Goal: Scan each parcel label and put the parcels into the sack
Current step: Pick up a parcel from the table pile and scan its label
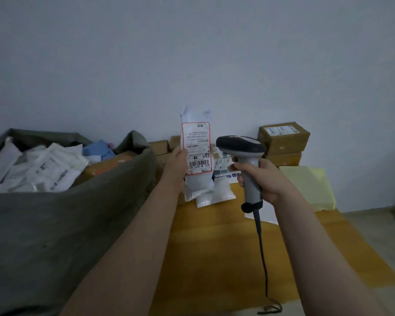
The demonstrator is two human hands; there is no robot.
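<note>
Two risks noted, both judged from the present pose. First, a misread: the scanner [240, 144] sits just right of the label [196, 144], which faces the viewer, so the beam may pass beside it or catch the wrong one of the several barcodes printed there. Second, the parcel [198, 185], a soft white bag held upright by its left edge only, may flop or slip when it is carried left to the sack [55, 224], whose mouth is already heaped with parcels. The scanner's cable [262, 258] trails toward the near edge and could drag the small white packets [221, 192] lying beyond it. Left hand [177, 166]: fingers go behind the parcel, thumb on the label's left margin, a firm pinch. Right hand [263, 181]: wrapped fully round the scanner handle, forefinger at the trigger. The hands are near each other, not touching.
</note>
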